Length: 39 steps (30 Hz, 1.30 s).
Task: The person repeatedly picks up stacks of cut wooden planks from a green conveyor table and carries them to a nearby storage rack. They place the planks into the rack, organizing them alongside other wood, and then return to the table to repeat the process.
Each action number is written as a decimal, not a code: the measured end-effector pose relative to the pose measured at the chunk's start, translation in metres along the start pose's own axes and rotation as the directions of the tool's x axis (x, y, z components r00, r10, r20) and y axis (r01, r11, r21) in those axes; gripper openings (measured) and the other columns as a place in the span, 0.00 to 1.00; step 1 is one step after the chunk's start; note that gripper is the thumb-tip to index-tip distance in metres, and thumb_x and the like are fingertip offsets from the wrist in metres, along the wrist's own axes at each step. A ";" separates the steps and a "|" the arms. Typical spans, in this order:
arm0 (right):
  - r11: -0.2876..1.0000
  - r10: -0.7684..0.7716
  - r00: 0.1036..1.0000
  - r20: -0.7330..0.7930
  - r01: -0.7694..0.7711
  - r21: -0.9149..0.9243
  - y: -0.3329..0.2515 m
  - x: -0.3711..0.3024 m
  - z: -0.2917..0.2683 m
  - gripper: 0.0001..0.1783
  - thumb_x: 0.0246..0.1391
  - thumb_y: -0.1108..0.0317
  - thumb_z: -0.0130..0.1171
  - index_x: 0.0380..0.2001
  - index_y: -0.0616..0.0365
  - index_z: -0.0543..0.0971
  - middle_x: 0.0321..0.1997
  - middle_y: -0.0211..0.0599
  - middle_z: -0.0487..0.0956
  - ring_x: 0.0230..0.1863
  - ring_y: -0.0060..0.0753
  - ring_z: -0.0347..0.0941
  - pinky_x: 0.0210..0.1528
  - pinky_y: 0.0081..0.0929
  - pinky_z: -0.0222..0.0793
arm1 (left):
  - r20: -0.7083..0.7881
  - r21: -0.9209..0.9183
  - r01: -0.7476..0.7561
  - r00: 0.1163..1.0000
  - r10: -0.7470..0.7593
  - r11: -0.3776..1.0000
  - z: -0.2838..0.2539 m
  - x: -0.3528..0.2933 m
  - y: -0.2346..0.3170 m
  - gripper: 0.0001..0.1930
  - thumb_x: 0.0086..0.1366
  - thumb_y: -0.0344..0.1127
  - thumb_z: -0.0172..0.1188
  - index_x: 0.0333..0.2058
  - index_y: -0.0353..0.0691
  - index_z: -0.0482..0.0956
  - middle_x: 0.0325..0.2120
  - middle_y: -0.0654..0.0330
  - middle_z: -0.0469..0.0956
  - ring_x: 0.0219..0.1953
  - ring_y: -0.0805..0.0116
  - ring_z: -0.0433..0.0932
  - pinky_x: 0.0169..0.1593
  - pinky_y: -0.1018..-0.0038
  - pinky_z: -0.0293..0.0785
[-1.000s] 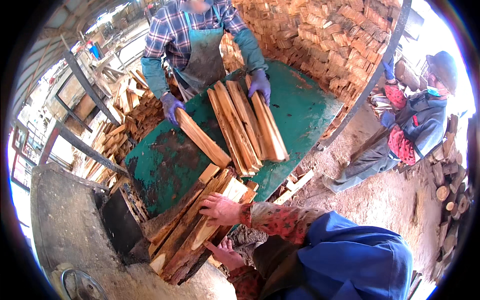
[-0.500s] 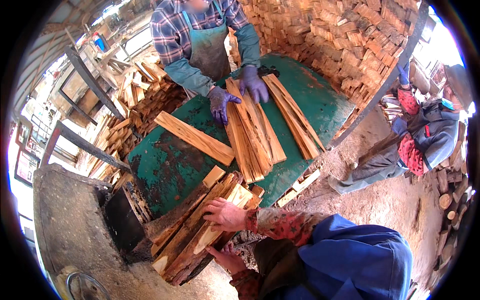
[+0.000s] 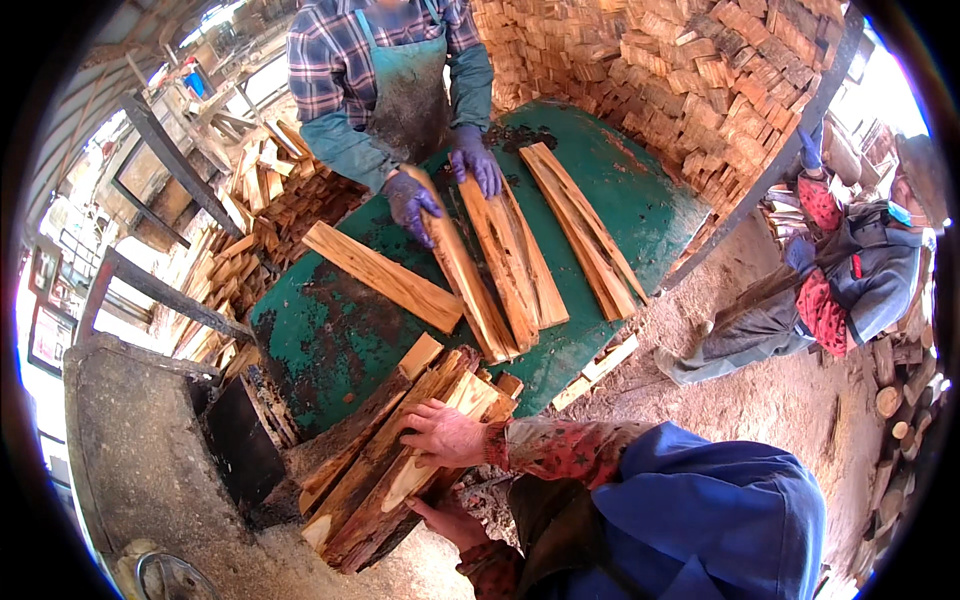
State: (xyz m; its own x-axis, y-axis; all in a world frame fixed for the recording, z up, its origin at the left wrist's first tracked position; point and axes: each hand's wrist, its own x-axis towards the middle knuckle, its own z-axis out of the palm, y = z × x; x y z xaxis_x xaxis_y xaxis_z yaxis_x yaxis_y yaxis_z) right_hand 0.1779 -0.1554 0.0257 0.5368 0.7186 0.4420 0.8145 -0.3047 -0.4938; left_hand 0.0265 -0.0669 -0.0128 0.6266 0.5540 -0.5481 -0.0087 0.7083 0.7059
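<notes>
A thick stack of split logs [image 3: 370, 510] with bark and pale cut faces leans on the near end of the green table. My right hand [image 3: 440, 435] lies across its top, fingers spread over the bark and wood. Lower down, my left hand [image 3: 450, 520] holds the near side of the same stack, its fingers partly hidden by the wood. Across the table, a co-worker's two gloved hands, one on the left [image 3: 412, 205] and one on the right [image 3: 477, 165], each grip the far end of a long split stick.
On the green table [image 3: 330, 370] lie a single stick [image 3: 385, 275] and a split bundle [image 3: 585, 230]. A worn metal housing [image 3: 140, 430] stands at left. Stacked wood [image 3: 680, 80] walls the back. Another person [image 3: 830, 270] is at right, near logs [image 3: 890, 430].
The co-worker's gloved hands have moved apart, and one stick has been drawn left, opening a gap beside the other pieces. My hands and the log stack have barely moved.
</notes>
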 end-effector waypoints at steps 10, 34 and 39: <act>0.999 0.027 1.000 -0.014 -0.026 0.032 0.000 -0.001 0.001 0.24 0.40 0.54 0.66 0.39 0.56 0.78 0.44 0.39 0.70 0.52 0.43 0.64 0.54 0.40 0.60 | -0.022 0.076 0.035 0.999 -0.033 0.997 -0.004 0.001 0.000 0.40 0.62 0.69 0.48 0.63 0.46 0.61 0.56 0.62 0.70 0.57 0.66 0.65 0.63 0.64 0.50; 0.172 0.797 0.287 -0.532 -0.951 -0.255 0.199 -0.186 -0.208 0.54 0.37 0.45 0.67 0.63 0.63 0.59 0.49 0.54 0.73 0.53 0.55 0.68 0.55 0.41 0.66 | -0.215 0.122 0.081 0.975 -0.054 0.989 -0.024 0.018 -0.012 0.45 0.53 0.74 0.53 0.57 0.42 0.66 0.47 0.58 0.71 0.46 0.64 0.67 0.50 0.67 0.62; 0.288 0.865 0.294 -0.406 -0.955 -0.076 0.227 -0.207 -0.218 0.54 0.35 0.45 0.68 0.62 0.68 0.61 0.45 0.57 0.76 0.48 0.55 0.73 0.51 0.38 0.70 | -0.255 0.175 0.042 0.967 0.005 0.984 -0.025 0.018 -0.014 0.43 0.53 0.75 0.53 0.54 0.44 0.68 0.37 0.59 0.72 0.35 0.66 0.67 0.36 0.70 0.64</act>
State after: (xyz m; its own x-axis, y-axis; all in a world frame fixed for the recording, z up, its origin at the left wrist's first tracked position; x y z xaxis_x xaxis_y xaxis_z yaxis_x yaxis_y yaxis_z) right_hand 0.2997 -0.5092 -0.0144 0.9518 -0.3067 0.0068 -0.2609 -0.8210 -0.5078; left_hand 0.0185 -0.0555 -0.0436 0.4067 0.6508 -0.6412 0.1543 0.6428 0.7503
